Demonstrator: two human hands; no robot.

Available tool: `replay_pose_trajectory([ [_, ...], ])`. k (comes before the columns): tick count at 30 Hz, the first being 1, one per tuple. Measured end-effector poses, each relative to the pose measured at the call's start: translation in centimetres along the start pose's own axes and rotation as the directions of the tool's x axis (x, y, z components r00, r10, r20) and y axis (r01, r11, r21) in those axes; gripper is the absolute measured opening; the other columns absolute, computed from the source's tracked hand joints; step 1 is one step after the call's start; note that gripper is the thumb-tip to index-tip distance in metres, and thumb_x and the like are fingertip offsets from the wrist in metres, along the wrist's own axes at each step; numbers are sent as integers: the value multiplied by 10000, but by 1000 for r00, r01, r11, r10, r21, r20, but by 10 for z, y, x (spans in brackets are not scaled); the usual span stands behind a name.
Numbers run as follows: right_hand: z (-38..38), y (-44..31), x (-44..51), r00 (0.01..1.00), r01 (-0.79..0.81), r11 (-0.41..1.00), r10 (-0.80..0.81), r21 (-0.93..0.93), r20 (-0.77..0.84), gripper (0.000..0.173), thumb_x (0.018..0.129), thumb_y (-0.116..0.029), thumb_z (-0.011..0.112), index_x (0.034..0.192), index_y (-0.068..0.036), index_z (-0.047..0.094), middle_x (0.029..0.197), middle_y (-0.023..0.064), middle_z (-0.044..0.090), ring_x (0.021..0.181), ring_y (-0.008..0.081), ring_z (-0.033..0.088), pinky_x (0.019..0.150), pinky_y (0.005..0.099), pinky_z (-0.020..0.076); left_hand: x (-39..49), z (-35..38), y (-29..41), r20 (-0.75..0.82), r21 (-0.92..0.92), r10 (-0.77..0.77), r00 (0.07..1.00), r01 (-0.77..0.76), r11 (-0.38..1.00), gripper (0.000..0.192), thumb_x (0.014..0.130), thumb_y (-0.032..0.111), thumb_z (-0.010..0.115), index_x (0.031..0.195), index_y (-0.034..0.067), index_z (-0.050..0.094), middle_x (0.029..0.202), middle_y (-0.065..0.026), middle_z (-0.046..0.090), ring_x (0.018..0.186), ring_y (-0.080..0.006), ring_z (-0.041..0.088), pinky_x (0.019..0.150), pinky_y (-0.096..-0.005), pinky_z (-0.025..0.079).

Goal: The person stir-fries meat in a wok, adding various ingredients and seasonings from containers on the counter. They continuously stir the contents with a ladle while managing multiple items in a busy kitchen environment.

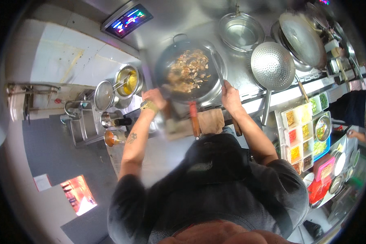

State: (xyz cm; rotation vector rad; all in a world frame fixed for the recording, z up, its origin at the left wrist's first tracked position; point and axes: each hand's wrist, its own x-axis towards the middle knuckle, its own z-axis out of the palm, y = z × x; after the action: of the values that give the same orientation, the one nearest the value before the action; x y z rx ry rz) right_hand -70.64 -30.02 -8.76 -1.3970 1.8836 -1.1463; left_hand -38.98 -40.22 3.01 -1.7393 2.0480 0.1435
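Note:
A large dark wok stands on the steel range, with browned, chopped food spread over its bottom and partly blurred. My right hand grips the long handle of a metal ladle, whose head lies at the wok's upper right rim. At the wok's lower left is my left hand, blurred, with its fingers curled; whether it holds the rim or a cloth I cannot tell. A red-wrapped handle points from the wok towards me, beside a folded tan cloth.
Left of the wok are a pot of yellow oil and a wire strainer. To the right are a perforated skimmer, a metal pan and trays of chopped ingredients. Another person's hand shows at the far right.

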Motion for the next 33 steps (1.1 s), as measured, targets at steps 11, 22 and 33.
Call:
replay_pose_trajectory([
  [11,13,-37,-69,908,160,982,-105,-103,406,331,984,-132,598,1277,6,664,923,264,727,891,419,732,802,449,575,-132,145,-49,-158,-979,-398,904,-197,-60,449,780,153,892,1081,-87,662,964,-117,746,854,-150,676,780,-316,568],
  [22,80,30,20,999,43,898,-38,-437,20,296,1036,-208,591,1232,0,667,639,85,641,475,154,582,468,358,474,-241,278,-221,-73,-993,-929,362,-113,34,507,774,121,898,1177,-57,647,1097,-142,736,960,-198,696,892,-366,557],
  [33,28,-20,-30,836,544,463,-228,-700,499,466,1005,-226,600,1467,-178,570,841,201,695,730,404,699,639,532,564,-162,374,-350,-72,-994,-995,70,77,77,572,702,214,892,1204,28,689,1115,-186,756,1039,-294,740,935,-403,556],
])
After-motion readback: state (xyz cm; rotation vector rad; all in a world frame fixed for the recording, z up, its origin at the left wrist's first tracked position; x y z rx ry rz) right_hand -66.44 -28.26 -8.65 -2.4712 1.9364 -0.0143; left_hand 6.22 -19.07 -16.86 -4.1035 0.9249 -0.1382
